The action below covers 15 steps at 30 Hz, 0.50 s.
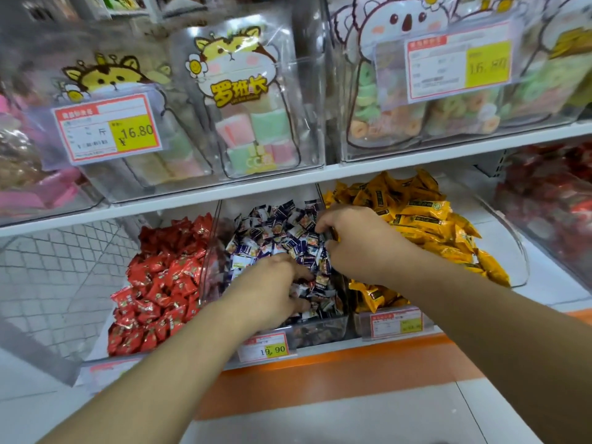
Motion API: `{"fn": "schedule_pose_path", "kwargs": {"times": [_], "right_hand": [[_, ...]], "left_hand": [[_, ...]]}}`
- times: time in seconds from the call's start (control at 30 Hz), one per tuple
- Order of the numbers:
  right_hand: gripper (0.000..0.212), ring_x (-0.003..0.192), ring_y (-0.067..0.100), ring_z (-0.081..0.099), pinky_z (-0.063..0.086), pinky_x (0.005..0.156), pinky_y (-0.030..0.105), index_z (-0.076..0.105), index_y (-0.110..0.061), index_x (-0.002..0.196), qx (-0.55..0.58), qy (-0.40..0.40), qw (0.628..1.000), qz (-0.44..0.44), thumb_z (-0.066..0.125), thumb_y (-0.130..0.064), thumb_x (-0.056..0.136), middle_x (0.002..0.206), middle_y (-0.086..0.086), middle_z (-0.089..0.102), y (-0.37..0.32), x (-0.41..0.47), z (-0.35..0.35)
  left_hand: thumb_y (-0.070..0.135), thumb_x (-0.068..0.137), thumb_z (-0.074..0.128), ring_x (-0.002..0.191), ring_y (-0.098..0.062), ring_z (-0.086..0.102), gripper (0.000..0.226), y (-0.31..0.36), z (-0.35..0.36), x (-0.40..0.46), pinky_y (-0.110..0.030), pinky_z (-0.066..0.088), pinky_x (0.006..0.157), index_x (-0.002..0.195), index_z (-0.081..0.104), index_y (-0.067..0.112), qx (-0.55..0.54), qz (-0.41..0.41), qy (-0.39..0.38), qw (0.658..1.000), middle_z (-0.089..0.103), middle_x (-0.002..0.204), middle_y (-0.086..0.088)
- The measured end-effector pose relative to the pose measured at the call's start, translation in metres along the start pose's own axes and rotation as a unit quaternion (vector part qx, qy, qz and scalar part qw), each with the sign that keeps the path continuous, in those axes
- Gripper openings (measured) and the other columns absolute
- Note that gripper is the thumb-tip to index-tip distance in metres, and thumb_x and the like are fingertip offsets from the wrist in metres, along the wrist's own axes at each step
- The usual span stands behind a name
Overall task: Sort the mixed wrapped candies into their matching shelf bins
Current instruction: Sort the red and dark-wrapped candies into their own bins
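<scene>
Three clear bins stand side by side on the lower shelf. The left one holds red wrapped candies (160,283), the middle one purple-and-white wrapped candies (278,225), the right one yellow wrapped candies (416,213). Both hands reach into the middle bin (320,331). My left hand (266,290) lies low in the purple pile with its fingers curled into the candies. My right hand (355,241) hovers over the bin's right side, thumb and fingers pinching a small dark candy (330,233). What my left hand's fingers hold is hidden.
Price tags (264,347) hang on the bin fronts. The upper shelf (288,184) carries clear bins of bagged marshmallows (250,123) and ring gummies (416,116). A bin of red packets (551,200) sits at far right. An orange shelf edge (352,373) runs below.
</scene>
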State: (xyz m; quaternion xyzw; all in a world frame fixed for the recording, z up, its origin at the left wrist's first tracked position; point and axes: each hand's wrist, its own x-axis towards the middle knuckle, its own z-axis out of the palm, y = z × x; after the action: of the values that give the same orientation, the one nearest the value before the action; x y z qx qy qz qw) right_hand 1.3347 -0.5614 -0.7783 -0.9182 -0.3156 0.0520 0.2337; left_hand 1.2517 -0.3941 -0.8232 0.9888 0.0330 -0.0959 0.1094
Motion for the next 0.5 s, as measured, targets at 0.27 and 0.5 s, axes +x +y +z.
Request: {"fn": "schedule_pose_path", "kwargs": {"times": [0.27,0.5], "right_hand": [[0.026,0.111,0.030,0.059,0.056,0.094,0.046,0.071,-0.014,0.110,-0.002,0.004,1.000,-0.016,0.064,-0.010,0.085,0.121,0.008,0.064,0.005,0.000,0.002],[0.021,0.102,0.030,0.059,0.052,0.095,0.044,0.070,-0.011,0.104,0.010,0.008,1.000,-0.019,0.060,-0.009,0.085,0.114,0.010,0.064,0.011,0.000,0.007]], "left_hand": [[0.023,0.089,0.076,0.093,-0.009,0.068,0.026,-0.001,0.003,-0.004,-0.032,0.059,0.083,0.108,0.075,0.040,0.017,0.001,0.038,0.999,0.074,0.111,0.010],[0.026,0.088,0.082,0.044,-0.001,0.060,0.015,-0.010,-0.032,-0.008,-0.010,0.037,0.038,0.097,0.080,0.037,-0.158,-0.106,0.185,0.964,0.071,0.099,0.006]]}}
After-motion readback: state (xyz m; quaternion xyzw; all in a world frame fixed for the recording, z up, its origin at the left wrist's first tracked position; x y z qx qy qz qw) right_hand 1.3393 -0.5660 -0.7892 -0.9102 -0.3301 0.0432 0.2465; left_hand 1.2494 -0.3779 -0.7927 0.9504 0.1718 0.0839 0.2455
